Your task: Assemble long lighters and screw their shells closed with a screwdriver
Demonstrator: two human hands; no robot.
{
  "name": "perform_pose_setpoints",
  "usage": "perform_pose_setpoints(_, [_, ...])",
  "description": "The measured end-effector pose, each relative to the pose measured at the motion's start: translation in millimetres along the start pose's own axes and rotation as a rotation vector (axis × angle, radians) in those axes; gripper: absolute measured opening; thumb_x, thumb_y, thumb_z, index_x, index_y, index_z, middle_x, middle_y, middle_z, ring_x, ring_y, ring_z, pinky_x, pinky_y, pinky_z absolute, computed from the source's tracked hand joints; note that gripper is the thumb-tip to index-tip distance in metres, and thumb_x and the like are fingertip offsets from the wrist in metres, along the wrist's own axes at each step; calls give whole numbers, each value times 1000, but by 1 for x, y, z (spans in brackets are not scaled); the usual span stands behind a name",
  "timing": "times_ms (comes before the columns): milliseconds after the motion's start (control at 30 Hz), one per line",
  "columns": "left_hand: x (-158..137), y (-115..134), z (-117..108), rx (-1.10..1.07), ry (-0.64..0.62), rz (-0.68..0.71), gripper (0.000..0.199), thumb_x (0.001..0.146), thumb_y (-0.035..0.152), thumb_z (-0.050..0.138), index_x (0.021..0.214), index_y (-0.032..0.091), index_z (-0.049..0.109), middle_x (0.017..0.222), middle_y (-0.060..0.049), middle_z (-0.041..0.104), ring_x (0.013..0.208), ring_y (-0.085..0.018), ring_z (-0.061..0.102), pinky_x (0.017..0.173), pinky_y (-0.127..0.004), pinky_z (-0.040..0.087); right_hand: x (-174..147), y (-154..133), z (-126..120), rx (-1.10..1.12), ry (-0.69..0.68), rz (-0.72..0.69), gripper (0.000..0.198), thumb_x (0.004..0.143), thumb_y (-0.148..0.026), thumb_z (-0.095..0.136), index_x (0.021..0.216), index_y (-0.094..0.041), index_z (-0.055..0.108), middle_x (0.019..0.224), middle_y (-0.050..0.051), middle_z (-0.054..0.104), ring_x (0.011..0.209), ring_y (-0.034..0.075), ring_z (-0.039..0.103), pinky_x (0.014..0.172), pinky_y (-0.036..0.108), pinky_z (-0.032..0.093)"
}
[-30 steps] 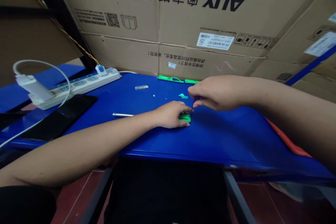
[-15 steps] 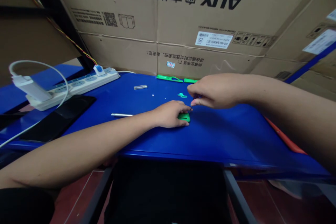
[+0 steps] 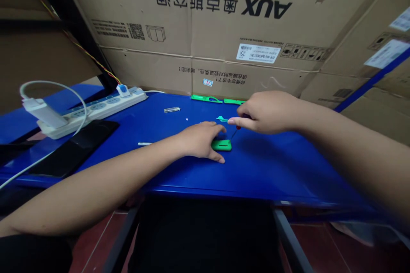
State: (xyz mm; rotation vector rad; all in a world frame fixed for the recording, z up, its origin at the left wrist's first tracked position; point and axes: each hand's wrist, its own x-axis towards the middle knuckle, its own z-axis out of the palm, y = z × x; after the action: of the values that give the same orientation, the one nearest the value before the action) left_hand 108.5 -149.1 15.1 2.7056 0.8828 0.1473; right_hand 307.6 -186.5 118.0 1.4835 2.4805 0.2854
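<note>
My right hand [image 3: 269, 111] is closed around a small screwdriver [image 3: 238, 128]; a bit of red shows below the fingers, and its thin shaft slants down to the right end of a green plastic casing [image 3: 224, 145]. That casing lies flat on the blue table, with a dark slot in its top. Around its left part my left hand [image 3: 201, 140] is spread, thumb and forefinger apart on either side of it. The palm hides the casing's left end. Just beyond the hands lies a small teal plastic piece [image 3: 221, 118].
Two green plastic parts [image 3: 206, 98] lie along the cardboard [image 3: 218, 30] at the back. A clear strip [image 3: 172, 109] and a silver rod [image 3: 144, 143] are on the blue table [image 3: 192, 179]. Leftward are a black flat object [image 3: 77, 145] and a white power strip [image 3: 96, 111] with cables.
My left thumb and fingers have spread away from the green casing, exposing more of it. My right hand has risen slightly with the screwdriver, showing its red part.
</note>
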Motion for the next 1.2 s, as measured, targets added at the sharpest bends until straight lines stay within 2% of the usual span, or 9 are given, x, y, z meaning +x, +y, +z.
perform_pose_setpoints(167, [-14, -19, -30, 142, -220, -91, 59, 66, 57, 79, 111, 21, 67, 99, -5, 70, 84, -21, 64, 65, -27, 43, -19, 28, 32, 251, 227, 251, 47, 95, -57, 41, 92, -24, 73, 73, 4, 69, 66, 19, 58, 57, 29, 33])
perform_pose_setpoints(267, [-13, -30, -33, 116, -186, -5, 41, 69, 47, 79, 100, 21, 70, 86, 0, 69, 73, -15, 61, 61, -23, 40, -15, 40, 72, 353, 347, 252, 38, 93, -51, 50, 90, -20, 71, 90, 7, 72, 79, 20, 62, 67, 30, 39])
perform_pose_setpoints(433, [-8, -32, -27, 115, 2, 216, 39, 72, 31, 77, 109, 22, 72, 96, -3, 68, 87, -18, 63, 77, -27, 47, -3, 52, 121, 366, 158, 151, 34, 91, -50, 54, 81, -19, 67, 84, 5, 68, 77, 18, 58, 68, 29, 39])
perform_pose_setpoints(633, [-5, -26, -18, 206, 113, 219, 39, 75, 32, 73, 112, 21, 74, 96, -7, 67, 89, -23, 62, 82, -34, 50, -6, 26, 110, 344, 266, 191, 34, 92, -50, 54, 98, -17, 61, 103, 12, 66, 93, 23, 58, 78, 33, 43])
perform_pose_setpoints(700, [-5, -23, -16, 231, 185, 196, 39, 76, 30, 71, 113, 19, 73, 100, -9, 67, 93, -24, 62, 85, -35, 50, -8, 1, 99, 401, 360, 43, 37, 95, -52, 49, 107, -17, 59, 108, 11, 65, 97, 22, 59, 83, 33, 45])
perform_pose_setpoints(800, [-4, -19, -13, 246, 285, 185, 57, 76, 28, 69, 130, 14, 62, 105, -11, 67, 99, -25, 61, 89, -37, 50, -5, -39, 92, 320, 333, -176, 50, 94, -54, 52, 131, -22, 54, 118, 12, 64, 104, 28, 61, 84, 38, 47])
perform_pose_setpoints(967, [-9, -11, -14, 318, 373, 297, 68, 83, 29, 67, 146, 14, 44, 112, -12, 67, 103, -26, 59, 91, -41, 47, 8, -60, 104, 328, 240, 6, 45, 100, -32, 37, 143, -23, 45, 130, 16, 61, 91, 27, 67, 68, 36, 47])
perform_pose_setpoints(1100, [-20, 1, -21, 269, 634, 407, 33, 90, 40, 60, 117, 21, 67, 107, -9, 68, 100, -24, 59, 90, -41, 44, 11, -46, 112, 435, 281, 57, 40, 102, -39, 38, 136, -22, 49, 122, 11, 67, 100, 26, 66, 75, 33, 47])
perform_pose_setpoints(1200, [-24, 12, -18, 221, 499, 596, 26, 92, 41, 56, 83, 22, 71, 78, -5, 66, 78, -19, 59, 76, -35, 45, 12, -38, 113, 487, 327, 121, 33, 103, -39, 36, 120, -18, 55, 112, 10, 70, 99, 23, 65, 79, 32, 45])
